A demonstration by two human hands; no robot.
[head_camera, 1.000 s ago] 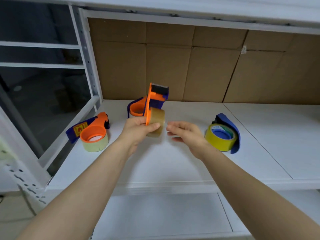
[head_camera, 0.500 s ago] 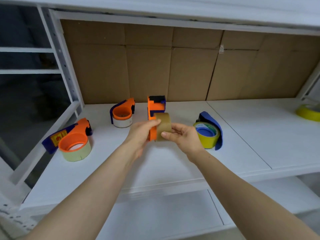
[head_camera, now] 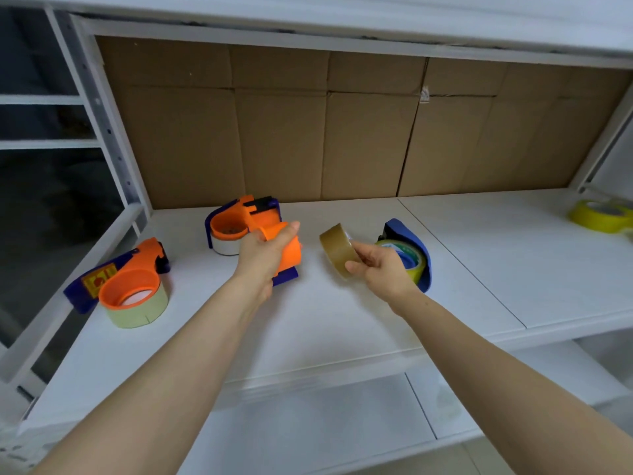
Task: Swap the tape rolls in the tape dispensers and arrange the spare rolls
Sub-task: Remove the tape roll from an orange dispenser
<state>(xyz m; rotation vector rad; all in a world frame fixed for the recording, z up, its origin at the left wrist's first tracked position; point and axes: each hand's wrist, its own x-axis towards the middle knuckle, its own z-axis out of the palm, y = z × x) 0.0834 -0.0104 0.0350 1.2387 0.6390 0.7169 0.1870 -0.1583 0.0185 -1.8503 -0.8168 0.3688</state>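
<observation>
Brown tape roll [head_camera: 337, 250] is pinched in the right hand [head_camera: 382, 270], apart and just right of the bare-hubbed orange dispenser [head_camera: 291, 255] gripped by the left hand [head_camera: 260, 260] above the white shelf [head_camera: 325, 323]; spare yellow rolls [head_camera: 599, 216] lie far right, nearer the right hand.

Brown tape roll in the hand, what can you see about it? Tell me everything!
The brown tape roll is a smooth, glossy tan ring, like packing tape, with a pale bit of its inside showing. It sits on no dispenser. The right hand pinches its lower edge, holding it tilted in the air above the white shelf. Nothing else touches it.
</observation>
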